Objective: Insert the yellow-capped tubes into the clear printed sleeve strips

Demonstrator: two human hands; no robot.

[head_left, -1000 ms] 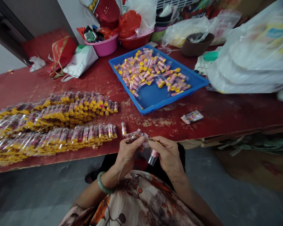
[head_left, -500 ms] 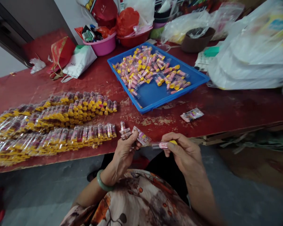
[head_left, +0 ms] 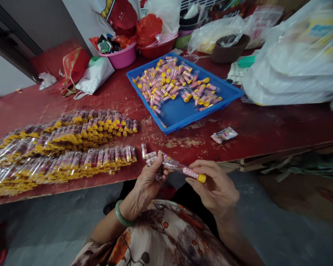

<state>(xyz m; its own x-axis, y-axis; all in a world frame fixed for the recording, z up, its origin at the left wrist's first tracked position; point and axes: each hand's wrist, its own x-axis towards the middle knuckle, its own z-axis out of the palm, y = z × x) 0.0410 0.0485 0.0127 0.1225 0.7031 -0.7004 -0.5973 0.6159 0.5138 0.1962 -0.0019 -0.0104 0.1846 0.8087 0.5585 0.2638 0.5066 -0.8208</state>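
Note:
My left hand (head_left: 151,177) pinches several small printed wrappers (head_left: 168,161) between thumb and fingers. In my right hand (head_left: 215,184) is a clear tube with pink contents and a yellow cap (head_left: 201,178); its clear end meets the wrapper at my left fingertips. How far the tube sits inside the wrapper cannot be made out. Beyond the hands, a blue tray (head_left: 174,126) holds many yellow-capped tubes (head_left: 170,79). Stacked rows of wrapped tubes (head_left: 74,160) lie on the red table (head_left: 122,94) at the left.
A flat stack of wrappers (head_left: 224,135) lies near the table's front edge. Behind are a pink basin (head_left: 122,57), a red basin (head_left: 157,51) and a brown container (head_left: 229,51). White plastic bags (head_left: 291,81) stand at the right, paper bags (head_left: 96,75) at the back left.
The tube in my right hand has tilted, and its clear end has come up to the wrapper at my left fingers. My right fingers have shifted round the capped end.

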